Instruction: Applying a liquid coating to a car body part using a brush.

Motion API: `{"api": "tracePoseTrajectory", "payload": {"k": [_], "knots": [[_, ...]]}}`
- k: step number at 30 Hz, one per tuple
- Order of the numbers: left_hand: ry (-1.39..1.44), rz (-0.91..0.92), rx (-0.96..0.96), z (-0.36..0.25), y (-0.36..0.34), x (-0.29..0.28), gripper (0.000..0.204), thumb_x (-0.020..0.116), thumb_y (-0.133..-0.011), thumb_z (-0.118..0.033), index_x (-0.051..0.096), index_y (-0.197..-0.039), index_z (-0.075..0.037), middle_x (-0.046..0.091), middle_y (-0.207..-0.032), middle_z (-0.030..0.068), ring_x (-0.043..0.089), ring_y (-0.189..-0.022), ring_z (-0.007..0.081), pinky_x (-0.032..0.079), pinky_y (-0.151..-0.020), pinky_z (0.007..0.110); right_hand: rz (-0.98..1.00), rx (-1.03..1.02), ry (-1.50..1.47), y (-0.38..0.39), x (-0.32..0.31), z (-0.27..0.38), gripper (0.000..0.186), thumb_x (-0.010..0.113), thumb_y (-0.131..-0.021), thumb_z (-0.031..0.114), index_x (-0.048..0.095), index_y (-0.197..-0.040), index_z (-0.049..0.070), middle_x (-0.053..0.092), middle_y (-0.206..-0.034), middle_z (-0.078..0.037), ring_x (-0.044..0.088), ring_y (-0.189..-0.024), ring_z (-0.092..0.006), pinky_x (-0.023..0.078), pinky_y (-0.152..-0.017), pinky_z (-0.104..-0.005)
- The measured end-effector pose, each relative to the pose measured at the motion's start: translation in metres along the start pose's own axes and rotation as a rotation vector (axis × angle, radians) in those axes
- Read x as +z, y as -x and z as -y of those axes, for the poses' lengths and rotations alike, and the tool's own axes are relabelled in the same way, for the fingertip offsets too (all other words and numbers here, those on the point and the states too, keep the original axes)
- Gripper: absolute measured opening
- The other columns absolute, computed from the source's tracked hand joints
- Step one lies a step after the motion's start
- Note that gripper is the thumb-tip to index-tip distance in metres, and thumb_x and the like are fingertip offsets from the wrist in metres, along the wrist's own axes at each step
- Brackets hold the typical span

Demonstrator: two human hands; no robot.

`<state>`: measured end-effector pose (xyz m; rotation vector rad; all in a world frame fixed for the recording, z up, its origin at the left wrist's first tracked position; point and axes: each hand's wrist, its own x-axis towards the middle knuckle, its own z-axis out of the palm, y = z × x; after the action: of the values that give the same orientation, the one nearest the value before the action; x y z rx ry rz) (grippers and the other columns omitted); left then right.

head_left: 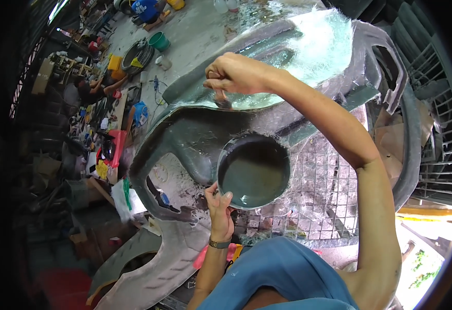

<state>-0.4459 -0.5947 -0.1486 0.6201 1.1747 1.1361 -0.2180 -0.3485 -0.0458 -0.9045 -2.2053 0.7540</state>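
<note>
My left hand [219, 209] grips the near-left rim of a round bucket [225, 194], thumb over the edge. Grey-brown liquid shows inside it. My right arm stretches across to the far side, where my right hand [239, 75] is closed around a paintbrush [223, 99]. The brush points down, its handle mostly hidden by my fingers. Its tip is at the near edge of a long, curved grey mould [184, 126]; whether it touches cannot be made out. Pale, glossy fibreglass matting [321, 44] lies over the mould's far part, with loose strands along its edges.
Below the bucket is a metal grid [324, 191]. Another curved panel [169, 258] lies at the near left. A cluttered workbench [117, 116] stands left, with a person [89, 90] seated beside it. A green bucket [159, 41] and another person [146, 10] in blue are farther back.
</note>
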Motion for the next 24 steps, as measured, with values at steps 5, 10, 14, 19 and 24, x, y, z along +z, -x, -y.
{"api": "tracePoseTrajectory", "payload": {"k": [5,10,14,19,24], "knots": [[0.002,-0.026,0.034,-0.006,0.003,-0.004,0.054,0.064,-0.085,-0.012,0.032,-0.128,-0.007,0.057,-0.118,0.0116,0.055,-0.108,0.0155,0.048,-0.092,0.03,-0.151,-0.012,-0.287,0.049,-0.035,0.043,0.027,0.059,-0.092,0.019,0.06,-0.077,-0.004,0.062,-0.063,-0.003,0.045,-0.054,-0.007,0.037,-0.051,-0.0261],[-0.016,-0.026,0.039,-0.008,0.001,0.002,0.055,0.065,-0.086,-0.014,0.03,-0.128,-0.007,0.057,-0.119,0.0117,0.057,-0.107,0.0156,0.051,-0.088,0.028,0.119,0.051,-0.074,0.118,-0.009,0.055,0.024,0.063,-0.088,0.019,0.064,-0.072,0.0,0.059,-0.065,-0.008,0.051,-0.055,-0.014,0.04,-0.053,-0.0311],[-0.027,0.002,0.027,-0.008,-0.001,0.013,0.054,0.065,-0.086,-0.016,0.031,-0.128,-0.008,0.057,-0.118,0.0111,0.058,-0.103,0.0149,0.053,-0.082,0.027,0.116,0.03,0.129,0.148,0.027,0.039,0.026,0.064,-0.087,0.019,0.064,-0.07,0.0,0.063,-0.067,-0.012,0.06,-0.057,-0.0213,0.046,-0.058,-0.0354],[-0.064,-0.001,-0.004,-0.006,-0.002,0.014,0.041,0.058,-0.091,-0.018,0.036,-0.125,-0.012,0.054,-0.117,0.0068,0.057,-0.102,0.015,0.05,-0.085,0.032,-0.039,0.442,-0.421,0.136,-0.017,0.028,0.031,0.06,-0.091,0.024,0.066,-0.07,0.002,0.068,-0.069,-0.005,0.056,-0.056,-0.0074,0.045,-0.052,-0.0262],[-0.011,-0.012,0.01,-0.007,0.0,0.015,0.053,0.064,-0.086,-0.015,0.031,-0.128,-0.008,0.056,-0.118,0.0108,0.058,-0.102,0.0145,0.052,-0.084,0.029,-0.308,0.281,-0.309,0.091,-0.055,0.007,0.026,0.058,-0.093,0.024,0.065,-0.081,0.002,0.057,-0.059,0.0,0.051,-0.051,-0.0045,0.037,-0.043,-0.0211]]}}
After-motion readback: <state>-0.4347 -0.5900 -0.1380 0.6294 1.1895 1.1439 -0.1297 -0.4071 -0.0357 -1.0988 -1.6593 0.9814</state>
